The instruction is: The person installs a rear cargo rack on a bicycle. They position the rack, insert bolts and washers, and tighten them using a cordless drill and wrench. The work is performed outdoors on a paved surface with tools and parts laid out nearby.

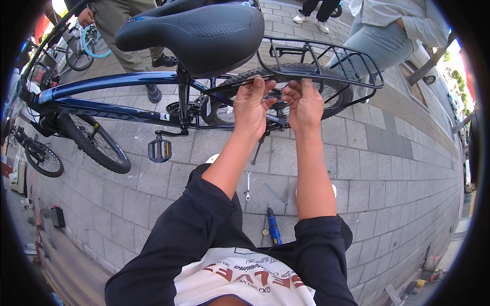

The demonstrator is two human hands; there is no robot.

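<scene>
A dark blue Trinx bicycle [115, 81] with a black saddle [203, 34] stands across the view before me. Over its rear tyre [344, 91] lies a black metal rear rack [329, 76]. My left hand [252, 103] is raised at the rack's front end, thumb and fingers on a thin black strut [229, 85] that runs towards the frame below the saddle. Just to its right, my right hand [306, 101] has its fingertips against the rack's lower side rail; whether they grip it cannot be told. The rear hub is partly hidden behind my hands.
Between my feet lie a combination wrench [248, 185], a thin metal strip [275, 193] and a blue power screwdriver [274, 225] on the paving. The kickstand [260, 149] and a pedal [159, 147] stick out towards me. People stand behind the bicycle; other bicycles [44, 157] are at left.
</scene>
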